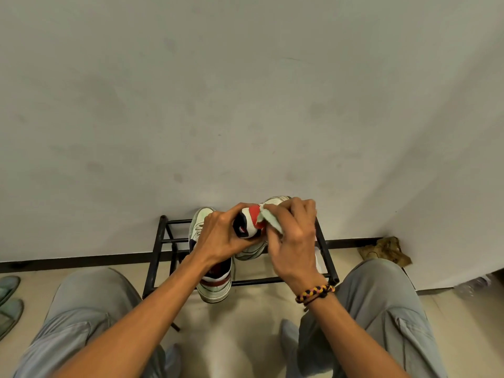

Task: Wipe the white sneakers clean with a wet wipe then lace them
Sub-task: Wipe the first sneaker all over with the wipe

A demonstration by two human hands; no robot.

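Left grip (221, 236) holding sneaker (249, 227), right grip (293, 241) seemingly pressing wipe (271, 221)

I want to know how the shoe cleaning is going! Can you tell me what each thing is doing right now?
White sneaker with red and black heel: held up, being wiped.
Pale crumpled wet wipe: pressed against that sneaker.
Left hand: gripping the sneaker.
Right hand: gripping the wipe.
Second white sneaker: resting on the black metal shoe rack, laces loose.
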